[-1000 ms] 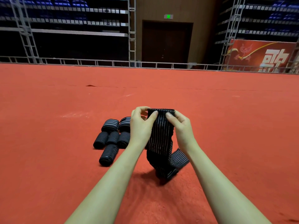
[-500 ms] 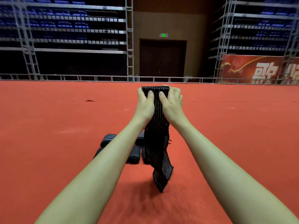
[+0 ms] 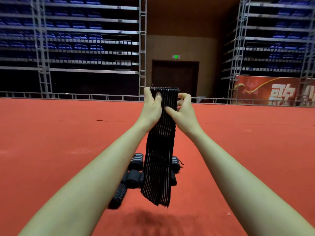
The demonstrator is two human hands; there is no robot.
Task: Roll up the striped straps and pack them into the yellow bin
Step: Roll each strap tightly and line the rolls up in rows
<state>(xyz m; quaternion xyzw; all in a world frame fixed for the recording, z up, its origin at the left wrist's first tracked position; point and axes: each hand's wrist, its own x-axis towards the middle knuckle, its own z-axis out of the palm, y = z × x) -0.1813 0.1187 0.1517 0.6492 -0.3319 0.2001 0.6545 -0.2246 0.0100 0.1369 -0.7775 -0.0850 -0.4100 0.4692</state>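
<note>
The left hand and the right hand each pinch the top of a black striped strap, thumbs pressed on its near face. It hangs straight down (lower end clear of the red floor) before several rolled straps.

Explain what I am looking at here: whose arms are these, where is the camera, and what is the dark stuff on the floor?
There is no robot. A person wears one camera on the head, looking forward and down, so the bare arms are their own. The left hand and right hand grip the top of a black striped strap, which hangs down unrolled, its lower end above the red floor. Behind it lie several rolled straps, partly hidden. No yellow bin is in view. In the background are blue seating tiers, a dark door and a red banner.
</note>
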